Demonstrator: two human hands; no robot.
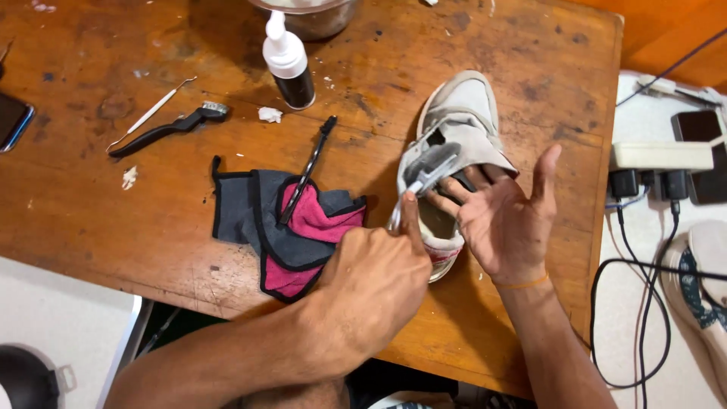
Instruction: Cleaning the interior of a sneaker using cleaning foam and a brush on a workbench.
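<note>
The grey sneaker (454, 144) lies on the wooden surface (113, 204) near its right edge. The left hand (375, 284) grips a small brush (432, 173) against the shoe's tongue; the right hand (503, 216), open-palmed, has fingers tucked inside. A grey-pink cloth (284, 227) lies just left; the near-left surface is bare.

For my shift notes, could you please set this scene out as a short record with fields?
surface: worn wooden table
left hand: grips a grey brush, bristles against the shoe
right hand: palm up, fingers inside the grey sneaker
beside the shoe: grey and pink cloth with a black tool lying on it
further back: pump bottle, black-handled brush, metal pick
</note>
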